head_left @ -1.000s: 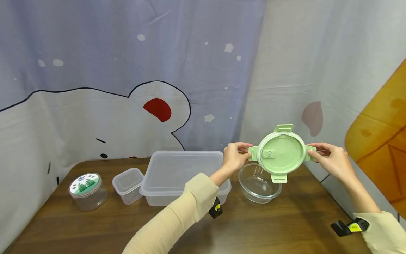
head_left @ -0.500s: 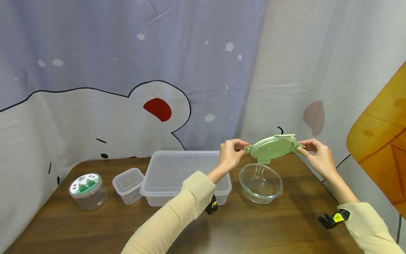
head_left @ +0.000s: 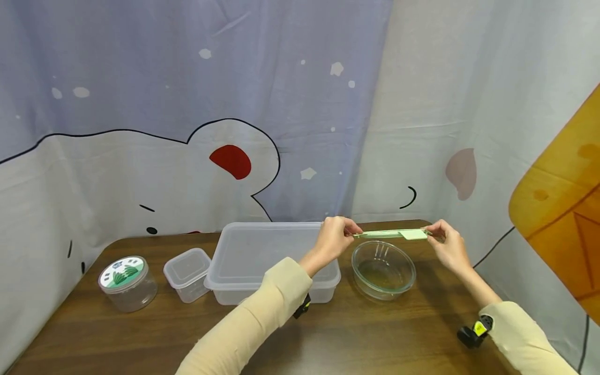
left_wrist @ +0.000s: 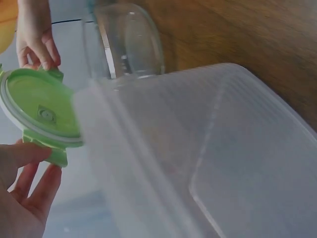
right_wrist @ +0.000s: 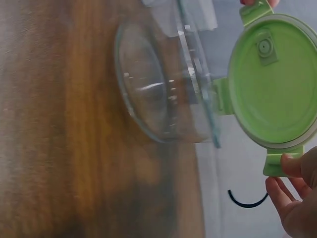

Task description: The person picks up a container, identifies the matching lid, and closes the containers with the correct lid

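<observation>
Head view first: I see the round green clip-lock lid [head_left: 391, 234] held level and edge-on just above the glass bowl [head_left: 384, 269], which stands on the wooden table [head_left: 140, 333] right of the large clear rectangular container [head_left: 269, 260]; my left hand [head_left: 332, 238] pinches the lid's left tab and my right hand [head_left: 446, 244] pinches the right tab, both forearms reaching in from below with wrists roughly level; to do this well I judge the lid should stay flat and centred over the bowl's rim, lowered evenly so no tab catches the glass; a small lidded tub [head_left: 187, 273] and a round jar with a printed lid [head_left: 126, 282] sit well to the left.

Left wrist view: fingers [left_wrist: 34, 191] curl round one tab of the lid [left_wrist: 42, 111] from beneath; the bowl [left_wrist: 126, 42] lies beyond, apart from the lid; the big container [left_wrist: 213, 158] fills the foreground.

Right wrist view: fingertips [right_wrist: 290, 166] clamp a tab at the lid's [right_wrist: 272, 79] edge; the bowl [right_wrist: 158, 94] sits beside it, seemingly not yet touching.
</observation>
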Demonstrator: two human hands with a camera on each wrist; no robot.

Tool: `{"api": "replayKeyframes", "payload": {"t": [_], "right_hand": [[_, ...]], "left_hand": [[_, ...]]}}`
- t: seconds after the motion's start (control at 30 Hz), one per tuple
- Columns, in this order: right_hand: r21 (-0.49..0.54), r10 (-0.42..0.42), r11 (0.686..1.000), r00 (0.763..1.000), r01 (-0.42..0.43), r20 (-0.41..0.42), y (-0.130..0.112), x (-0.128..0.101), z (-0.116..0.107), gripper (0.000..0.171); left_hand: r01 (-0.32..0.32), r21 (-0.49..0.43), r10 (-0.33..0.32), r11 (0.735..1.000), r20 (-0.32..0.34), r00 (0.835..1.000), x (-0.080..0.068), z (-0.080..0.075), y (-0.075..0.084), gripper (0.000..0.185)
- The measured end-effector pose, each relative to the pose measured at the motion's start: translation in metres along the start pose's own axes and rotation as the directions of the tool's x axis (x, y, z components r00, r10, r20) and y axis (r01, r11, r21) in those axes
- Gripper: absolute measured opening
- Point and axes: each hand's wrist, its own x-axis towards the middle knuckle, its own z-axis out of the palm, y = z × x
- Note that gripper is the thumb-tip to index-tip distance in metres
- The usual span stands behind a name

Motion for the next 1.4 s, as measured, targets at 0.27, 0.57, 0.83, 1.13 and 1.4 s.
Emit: {"api": "replayKeyframes", "payload": {"t": [0.27,0.57,0.83,1.13,1.4], "right_hand": [[0.02,-0.008,1.0,1.0,0.008,0.011,0.009,-0.015,0.011,0.011],[-0.011,-0.018,1.0,0.999,0.018,0.046,0.017,-0.031,0.014,0.01],[-0.091,0.015,0.996,0.998,-0.01,0.053,0.017,-0.039,0.017,0.01],[-0.147,0.004,0.989,1.0,-0.004,-0.002,0.017,-0.043,0.016,0.012],[-0.104,-0.034,0.994,0.999,0.034,0.0,0.015,-0.052,0.017,0.012]], "left_hand": [[-0.121,0.146,0.112,0.982,0.065,0.992,-0.012,0.008,-0.007,0.035],[-0.175,0.277,0.151,0.945,0.106,0.983,-0.025,0.012,-0.007,0.039],[-0.212,0.354,0.169,0.911,0.148,0.974,-0.034,0.015,-0.008,0.039],[-0.234,0.382,0.16,0.894,0.217,0.963,-0.037,0.016,-0.005,0.037],[-0.219,0.435,0.1,0.874,0.28,0.955,-0.036,0.018,0.0,0.031]]}}
